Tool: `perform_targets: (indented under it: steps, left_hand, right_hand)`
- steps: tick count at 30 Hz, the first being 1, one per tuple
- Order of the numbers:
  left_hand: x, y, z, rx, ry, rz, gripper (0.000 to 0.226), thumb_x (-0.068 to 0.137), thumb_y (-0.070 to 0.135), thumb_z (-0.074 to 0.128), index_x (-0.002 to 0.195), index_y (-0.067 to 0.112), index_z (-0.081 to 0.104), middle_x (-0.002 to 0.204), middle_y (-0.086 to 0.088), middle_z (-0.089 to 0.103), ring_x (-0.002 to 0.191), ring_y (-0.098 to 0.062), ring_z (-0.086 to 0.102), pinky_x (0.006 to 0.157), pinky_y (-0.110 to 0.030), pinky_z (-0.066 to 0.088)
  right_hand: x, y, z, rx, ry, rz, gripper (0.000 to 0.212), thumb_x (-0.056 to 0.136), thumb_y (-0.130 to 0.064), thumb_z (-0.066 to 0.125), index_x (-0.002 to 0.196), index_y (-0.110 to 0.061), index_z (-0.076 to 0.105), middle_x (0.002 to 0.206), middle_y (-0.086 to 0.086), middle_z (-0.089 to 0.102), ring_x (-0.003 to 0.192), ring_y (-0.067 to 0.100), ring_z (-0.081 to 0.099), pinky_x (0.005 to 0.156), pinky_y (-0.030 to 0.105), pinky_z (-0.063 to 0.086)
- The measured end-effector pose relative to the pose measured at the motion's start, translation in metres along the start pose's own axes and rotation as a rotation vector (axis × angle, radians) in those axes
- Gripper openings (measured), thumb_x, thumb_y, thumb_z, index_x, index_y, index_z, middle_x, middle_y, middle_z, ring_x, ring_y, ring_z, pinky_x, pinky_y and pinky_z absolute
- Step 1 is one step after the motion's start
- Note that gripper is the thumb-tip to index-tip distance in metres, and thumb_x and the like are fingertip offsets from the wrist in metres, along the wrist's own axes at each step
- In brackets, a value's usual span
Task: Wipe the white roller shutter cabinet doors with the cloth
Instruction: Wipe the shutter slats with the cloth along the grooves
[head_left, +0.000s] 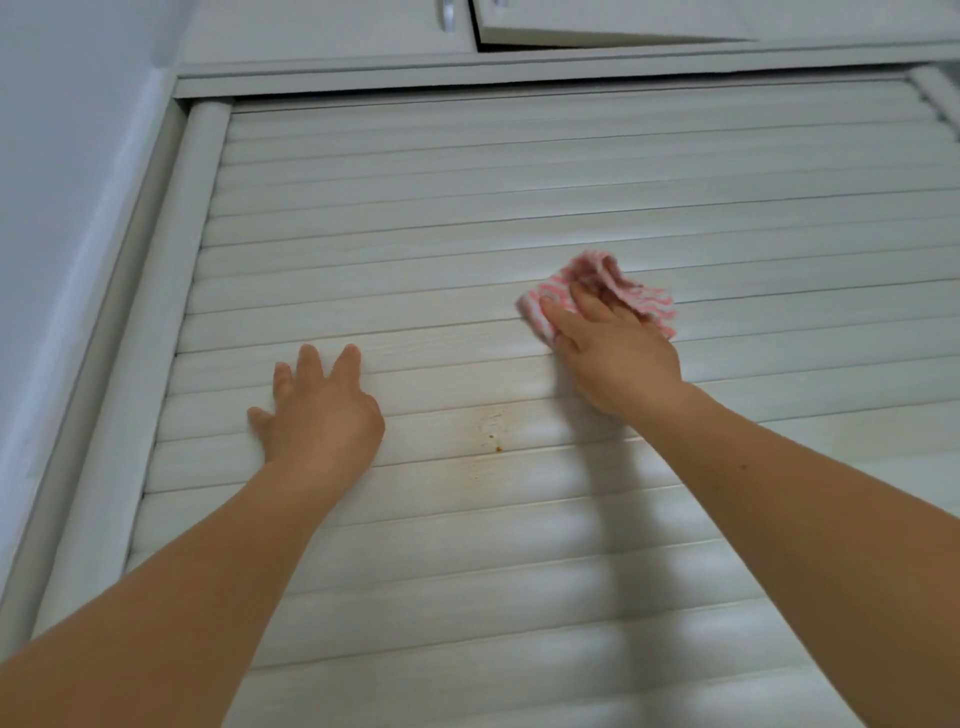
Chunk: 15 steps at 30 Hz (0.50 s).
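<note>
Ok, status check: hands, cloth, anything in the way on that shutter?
Left hand flat on shutter door, holding nothing. Right hand pressing cloth to slats. Brown stain between the hands, cloth not on it. Nothing blocking.

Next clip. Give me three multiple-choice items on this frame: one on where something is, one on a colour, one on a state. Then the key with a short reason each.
1. Where is the brown stain on the roller shutter door?
A. above the cloth
B. between the two arms, below the hands
C. on the wall

2. What colours is the cloth?
A. pink and white
B. blue and yellow
C. plain green

3. How is the left hand?
A. gripping a handle
B. holding the cloth
C. flat on the slats, fingers spread

Key: 1 B, the stain sits lower than both hands, between the forearms. 2 A, pink and white stripes show around the right hand. 3 C, it holds nothing; the right hand presses the cloth.
</note>
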<state>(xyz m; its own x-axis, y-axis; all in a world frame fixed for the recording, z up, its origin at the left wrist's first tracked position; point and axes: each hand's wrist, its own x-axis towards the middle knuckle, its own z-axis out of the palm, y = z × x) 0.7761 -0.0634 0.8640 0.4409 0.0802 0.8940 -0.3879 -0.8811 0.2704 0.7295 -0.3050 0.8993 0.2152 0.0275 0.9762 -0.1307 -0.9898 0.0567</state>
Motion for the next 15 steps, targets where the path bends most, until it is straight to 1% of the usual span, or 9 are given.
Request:
perform_targets:
  steps: [2,4,6,7,8,10,13,15]
  left_hand:
    - [0.0,0.024,-0.001,0.003,0.009,0.046,0.049,0.096,0.019,0.03,0.144,0.02,0.02,0.157,-0.007,0.001,0.144,-0.024,-0.002,0.111,-0.058,0.011]
    - [0.0,0.055,0.001,0.006,-0.014,0.192,0.055,0.095,0.014,0.031,0.147,0.024,0.015,0.157,-0.001,-0.004,0.144,-0.02,-0.006,0.113,-0.056,0.007]
    - [-0.002,0.086,0.004,0.001,-0.057,0.343,0.061,0.094,0.01,0.032,0.148,0.028,0.011,0.158,0.003,-0.004,0.144,-0.016,-0.006,0.114,-0.055,0.005]
    - [-0.003,0.1,0.006,-0.01,-0.085,0.389,0.063,0.093,0.009,0.033,0.149,0.029,0.01,0.158,0.004,-0.003,0.144,-0.015,-0.005,0.114,-0.055,0.005]
    - [-0.004,0.113,0.007,-0.026,-0.11,0.412,0.064,0.093,0.01,0.033,0.149,0.03,0.008,0.158,0.005,-0.002,0.144,-0.015,-0.004,0.113,-0.055,0.005]
    - [-0.006,0.129,0.011,-0.04,-0.128,0.399,0.064,0.094,0.015,0.033,0.149,0.032,0.003,0.157,0.006,0.002,0.144,-0.015,-0.001,0.112,-0.058,0.007]
    - [-0.008,0.137,0.015,0.007,-0.074,0.355,0.062,0.095,0.02,0.03,0.148,0.033,0.0,0.157,0.006,0.008,0.144,-0.017,0.004,0.11,-0.061,0.01]
    - [-0.011,0.139,0.017,0.071,-0.028,0.344,0.06,0.096,0.021,0.027,0.148,0.031,0.0,0.156,0.004,0.012,0.144,-0.018,0.008,0.109,-0.063,0.008]
  right_hand:
    - [0.001,0.004,-0.001,-0.008,-0.021,0.003,0.047,0.101,-0.039,0.03,0.146,-0.044,0.02,0.159,-0.007,0.006,0.146,0.021,0.006,0.113,0.048,0.018]
    - [0.002,0.005,-0.003,-0.008,-0.046,0.001,0.047,0.101,-0.04,0.029,0.146,-0.044,0.019,0.159,-0.007,0.004,0.146,0.022,0.006,0.112,0.05,0.017]
    - [0.002,0.007,-0.006,-0.004,-0.057,-0.009,0.047,0.101,-0.041,0.027,0.146,-0.045,0.016,0.159,-0.007,0.001,0.146,0.022,0.003,0.112,0.05,0.015]
    - [0.001,0.008,-0.008,0.0,-0.063,-0.019,0.047,0.101,-0.043,0.025,0.147,-0.045,0.015,0.159,-0.008,0.0,0.146,0.021,0.002,0.112,0.049,0.014]
    - [0.0,0.011,-0.01,0.006,-0.072,-0.029,0.046,0.102,-0.045,0.022,0.147,-0.045,0.014,0.159,-0.008,-0.001,0.146,0.02,0.002,0.112,0.048,0.014]
    - [-0.003,0.021,-0.013,0.013,-0.089,-0.043,0.046,0.102,-0.046,0.019,0.147,-0.045,0.012,0.159,-0.009,-0.002,0.146,0.02,0.003,0.112,0.047,0.015]
    - [-0.003,0.049,-0.015,-0.012,-0.064,-0.04,0.047,0.102,-0.041,0.022,0.148,-0.044,0.011,0.159,-0.008,-0.002,0.146,0.021,0.005,0.111,0.049,0.016]
    - [-0.002,0.075,-0.018,-0.009,-0.052,0.004,0.048,0.102,-0.04,0.022,0.149,-0.042,0.01,0.159,-0.007,-0.001,0.146,0.02,0.004,0.114,0.051,0.015]
